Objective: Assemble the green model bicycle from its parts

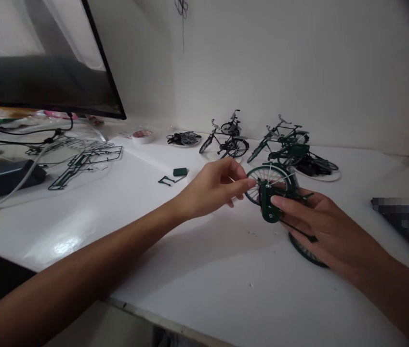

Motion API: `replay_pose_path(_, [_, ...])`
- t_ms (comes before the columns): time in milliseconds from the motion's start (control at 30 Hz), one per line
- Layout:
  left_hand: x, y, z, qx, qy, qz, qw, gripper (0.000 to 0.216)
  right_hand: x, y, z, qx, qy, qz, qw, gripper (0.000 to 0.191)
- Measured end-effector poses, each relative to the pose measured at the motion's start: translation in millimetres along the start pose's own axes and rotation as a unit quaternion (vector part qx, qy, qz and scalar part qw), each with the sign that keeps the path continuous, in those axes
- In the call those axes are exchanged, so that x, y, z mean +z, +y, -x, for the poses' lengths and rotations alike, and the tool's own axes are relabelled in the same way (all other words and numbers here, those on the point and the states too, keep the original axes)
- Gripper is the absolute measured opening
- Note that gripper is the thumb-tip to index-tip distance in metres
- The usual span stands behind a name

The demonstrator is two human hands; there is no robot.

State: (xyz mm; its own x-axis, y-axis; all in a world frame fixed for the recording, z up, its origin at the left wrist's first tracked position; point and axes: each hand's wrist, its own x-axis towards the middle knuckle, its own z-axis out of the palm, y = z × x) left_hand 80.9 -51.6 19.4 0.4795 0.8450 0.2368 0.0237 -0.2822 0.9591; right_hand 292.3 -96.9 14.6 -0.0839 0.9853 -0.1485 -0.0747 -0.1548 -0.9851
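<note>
Over the counter [204, 279], my right hand [322, 217] pinched a model bicycle [270, 207], wheels [268, 185] seemingly fitted; grip of my left hand [215, 188] unclear; toward the back edge, a box [180, 171] lay unattached.

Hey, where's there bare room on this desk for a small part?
One bare patch of desk lies between the sprue frames and left forearm; another between it and the right forearm, with scattered white scraps. Crowded: along the wall, with model bicycles, and the left end, with cables.
</note>
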Motion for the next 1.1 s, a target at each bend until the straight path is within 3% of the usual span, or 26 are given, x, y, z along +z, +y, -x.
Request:
replay_pose_path(167, [4.9, -5.8, -1.1, -0.032, -0.013, 0.091, 0.995, 0.023, -2.9, 1.1, -1.8, -0.005, -0.005, 0.017, 1.0, 0.026])
replay_pose_path(333, [7.6, -6.6, -1.0, -0.017, -0.008, 0.09, 0.996, 0.016, -5.3, 3.2, -1.7, 0.0, -0.043, 0.031, 0.999, 0.03])
replay_pose_path(733, [15.5, 5.3, 6.7, 0.039, 0.015, 0.102, 0.994, 0.015, -0.4, -8.0, 1.4, -0.078, -0.031, 0.042, 0.996, 0.021])
replay_pose_path(1000, [20.0, -0.9, 5.8, 0.057, 0.04, 0.096, 0.993, 0.018, -5.3, -3.4, -6.7, -0.085, -0.032, 0.074, 0.993, 0.032])
replay_pose_path(1100, [20.1, -2.2, 5.7, 0.065, 0.048, 0.09, 0.993, 0.019, -3.5, 1.6, -10.5, -0.088, -0.005, 0.089, 0.992, 0.04])
